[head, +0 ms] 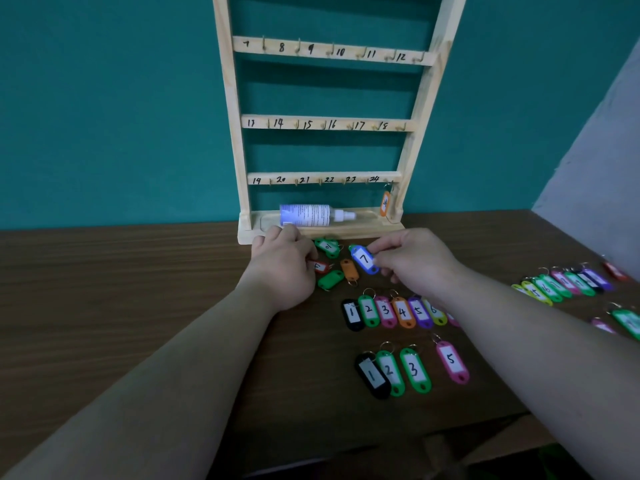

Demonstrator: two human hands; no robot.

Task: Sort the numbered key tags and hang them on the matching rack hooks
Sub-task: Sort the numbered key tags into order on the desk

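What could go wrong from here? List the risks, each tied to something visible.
The right hand pinches the blue tag 7 by one side; it could slip into the loose pile below.
The right forearm lies across the end of the sorted row beyond tag 6; lifting it carelessly might scatter that row.
The green tag and orange tag in the pile show no number, so they could be missorted.
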